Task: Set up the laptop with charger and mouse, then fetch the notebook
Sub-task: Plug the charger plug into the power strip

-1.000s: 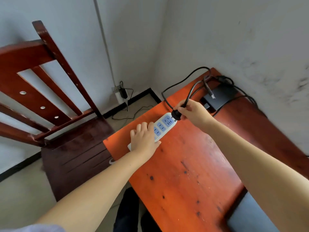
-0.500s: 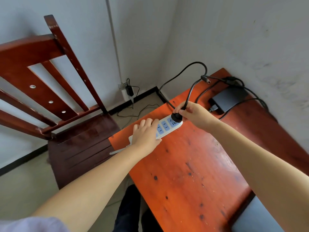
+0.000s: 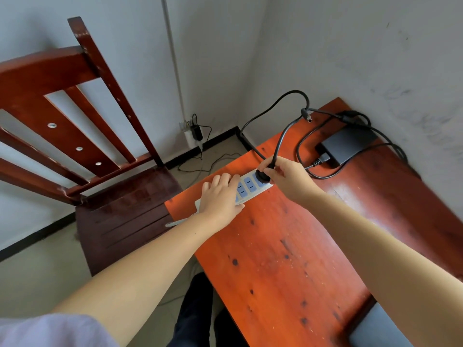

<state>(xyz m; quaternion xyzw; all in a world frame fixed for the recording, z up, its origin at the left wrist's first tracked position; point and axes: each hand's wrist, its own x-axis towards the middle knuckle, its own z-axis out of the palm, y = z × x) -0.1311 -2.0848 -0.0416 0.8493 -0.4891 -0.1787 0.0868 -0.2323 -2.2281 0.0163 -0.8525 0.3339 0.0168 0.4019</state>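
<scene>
Since half a second ago the black plug [image 3: 263,177] has gone further down onto the end socket of the white power strip [image 3: 246,187], and the right hand [image 3: 288,179] has closed lower over it; the left hand [image 3: 220,199] stays flat on the strip. Right fingers [image 3: 266,166] are closed around the plug, gripping it at the strip's far end. Left fingers [image 3: 223,179] lie extended, not curled around anything, the palm pressing on the near half of the strip, so that two rows of blue sockets show between the two hands. Whether the plug is fully seated cannot be told, since the hand covers it.

Along the left edge of the orange-red wooden bench [image 3: 288,259] the strip lies slantwise, its near end toward the near-left corner, where its white lead [image 3: 175,223] runs off the edge. From the plug a black cable [image 3: 278,144] rises in an arc, and more cable loops across the far end of the bench. At that far end, close to the right-hand wall, lies the black charger brick [image 3: 348,144], flat on the bench, with cable coiled around it; a loose barrel connector [image 3: 307,115] hangs over the far-left edge of the bench.

Left of the bench stands a dark red wooden chair [image 3: 82,136]. Beyond it, low on the wall, a small black adapter [image 3: 196,131] sits in a wall outlet, its thin wire trailing on the floor
</scene>
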